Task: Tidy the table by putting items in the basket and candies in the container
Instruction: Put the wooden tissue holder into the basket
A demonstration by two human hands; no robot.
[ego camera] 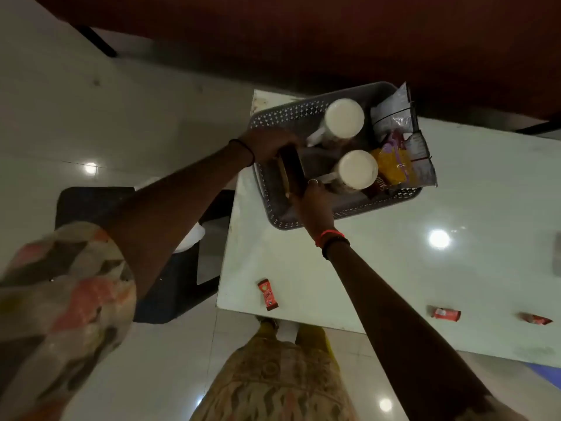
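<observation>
A grey perforated basket (376,205) stands at the far left corner of the white table (394,268). My left hand (267,144) and my right hand (312,202) grip the two ends of a dark brown box (293,171), held over the basket's left part. Inside the basket stand two jars with white lids, one jar (344,118) at the back and another jar (358,169) nearer, beside several snack packets (400,141). Three red candies lie on the table: one candy (268,294) near the left edge, a second candy (445,313) and a third candy (535,318) toward the right.
A dark chair (170,268) stands left of the table, with something white on it. A dark red surface (334,41) runs along the far side. The floor is pale glossy tile. A grey thing (557,253) is cut off at the right edge.
</observation>
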